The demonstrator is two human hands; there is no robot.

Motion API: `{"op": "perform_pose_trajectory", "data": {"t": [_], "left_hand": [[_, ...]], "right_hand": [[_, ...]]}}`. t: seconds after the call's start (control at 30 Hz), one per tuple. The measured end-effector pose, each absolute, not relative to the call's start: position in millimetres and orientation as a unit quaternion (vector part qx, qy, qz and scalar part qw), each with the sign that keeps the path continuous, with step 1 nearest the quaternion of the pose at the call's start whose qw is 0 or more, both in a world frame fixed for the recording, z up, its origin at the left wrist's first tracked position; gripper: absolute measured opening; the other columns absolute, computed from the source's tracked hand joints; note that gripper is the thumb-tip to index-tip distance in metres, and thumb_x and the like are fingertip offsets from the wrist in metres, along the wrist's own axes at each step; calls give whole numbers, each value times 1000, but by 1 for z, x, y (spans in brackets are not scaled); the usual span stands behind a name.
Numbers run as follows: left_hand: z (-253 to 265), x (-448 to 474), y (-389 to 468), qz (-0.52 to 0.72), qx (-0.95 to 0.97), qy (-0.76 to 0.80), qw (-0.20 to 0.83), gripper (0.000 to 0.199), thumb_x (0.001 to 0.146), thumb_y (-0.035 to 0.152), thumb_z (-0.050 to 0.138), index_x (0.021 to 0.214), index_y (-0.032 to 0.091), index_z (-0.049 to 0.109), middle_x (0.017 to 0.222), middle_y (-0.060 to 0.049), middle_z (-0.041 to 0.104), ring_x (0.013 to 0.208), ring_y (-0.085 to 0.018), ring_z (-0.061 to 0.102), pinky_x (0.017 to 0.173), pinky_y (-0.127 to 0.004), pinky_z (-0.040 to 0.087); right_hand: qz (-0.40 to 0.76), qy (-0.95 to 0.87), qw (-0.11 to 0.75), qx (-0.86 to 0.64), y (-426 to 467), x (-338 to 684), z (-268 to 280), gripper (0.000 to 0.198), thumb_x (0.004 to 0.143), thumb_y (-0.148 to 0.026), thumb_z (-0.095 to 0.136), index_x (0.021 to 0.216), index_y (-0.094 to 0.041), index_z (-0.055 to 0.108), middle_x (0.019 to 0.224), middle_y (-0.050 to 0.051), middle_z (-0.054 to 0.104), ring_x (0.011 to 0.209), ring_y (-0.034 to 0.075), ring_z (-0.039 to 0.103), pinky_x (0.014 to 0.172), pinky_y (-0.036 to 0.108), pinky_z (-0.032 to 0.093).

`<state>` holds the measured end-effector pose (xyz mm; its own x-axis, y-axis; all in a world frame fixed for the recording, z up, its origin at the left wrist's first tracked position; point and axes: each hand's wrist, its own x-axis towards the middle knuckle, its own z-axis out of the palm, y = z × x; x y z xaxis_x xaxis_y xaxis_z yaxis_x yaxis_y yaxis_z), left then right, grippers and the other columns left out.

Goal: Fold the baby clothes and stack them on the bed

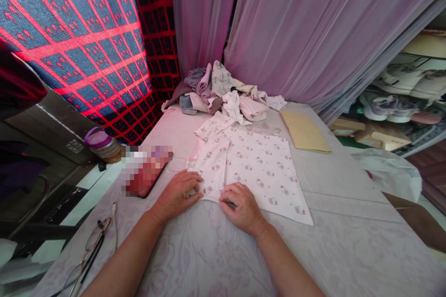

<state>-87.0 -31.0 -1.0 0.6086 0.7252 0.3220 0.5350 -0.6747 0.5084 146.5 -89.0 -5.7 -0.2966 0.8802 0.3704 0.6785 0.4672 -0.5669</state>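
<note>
A small white short-sleeved shirt [259, 167] with a cartoon-cat print and pink trim lies on the bed-like surface, its sleeve side partly folded over. My left hand [177, 194] rests at the near left corner of the shirt, fingertips and thumb closed on the cloth near the neckline. Close by on the right, my right hand [241, 205] has curled fingers, with thumb and forefinger pinching the shirt's near edge. The cloth under the fingertips is hidden.
A pile of clothes [223, 93] lies at the back, with a tan folder [305, 132] to its right. On the left are a partly blurred red phone [149, 178], glasses [92, 239], a white cable [114, 222] and a purple-lidded jar [102, 143]. Shoes [386, 104] stand on a right-hand rack.
</note>
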Motion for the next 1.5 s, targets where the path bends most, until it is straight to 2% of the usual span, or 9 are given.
{"op": "perform_pose_trajectory", "data": {"t": [0.13,0.23,0.4,0.53,0.83,1.03,1.13,1.27,1.5], "left_hand": [[0,-90,-30,249,876,365,191,6,83,22,59,78,22,60,108,-3,69,111,-19,59,106,-44,36],[1,-93,-29,245,876,364,199,6,83,27,60,80,22,61,110,-5,69,113,-20,58,107,-43,35],[8,-99,-31,197,885,356,228,22,76,37,69,91,23,61,122,-8,64,120,-23,53,110,-45,30],[12,-99,-34,186,885,360,229,19,75,27,67,93,24,61,125,-7,62,123,-23,51,111,-46,28],[9,-98,-34,183,884,371,216,19,71,8,52,81,23,58,125,-3,62,123,-21,50,111,-48,28],[12,-98,-34,184,882,371,225,12,71,10,54,71,21,58,122,-4,64,121,-22,52,111,-48,28],[10,-97,-32,204,878,369,225,11,77,17,56,67,21,58,117,-4,67,117,-22,55,110,-47,31],[4,-97,-28,272,858,379,216,15,83,20,53,69,21,59,104,-5,70,107,-20,60,101,-40,42],[-5,-103,-22,321,814,459,156,13,87,25,51,90,21,63,105,-7,69,106,-20,60,96,-38,47]], "right_hand": [[152,-795,325,-488,-90,147,-4,7,76,-18,64,81,-24,64,89,2,66,85,18,58,78,34,43],[137,-797,315,-498,-91,146,-3,11,75,-20,66,86,-24,65,90,2,66,86,18,58,78,34,43],[132,-798,315,-497,-90,145,-6,15,80,-14,58,88,-25,66,89,2,66,85,17,58,77,33,43],[141,-793,327,-495,-89,146,-7,16,82,-14,55,88,-24,66,89,3,67,85,17,57,77,34,43],[152,-793,337,-483,-89,147,-6,15,82,-14,57,82,-24,68,85,1,66,82,16,57,76,33,43],[163,-788,347,-481,-89,147,-4,14,82,-15,59,82,-24,69,84,1,66,81,16,57,76,33,42],[164,-790,347,-478,-88,148,-4,14,84,-18,57,83,-24,69,85,2,67,82,16,58,75,32,42],[168,-788,351,-478,-87,149,-5,16,87,-21,54,85,-24,69,86,3,68,81,16,59,76,32,44],[173,-774,367,-485,-86,149,-8,16,87,-18,54,83,-24,68,84,2,68,81,15,60,76,31,44]]}}
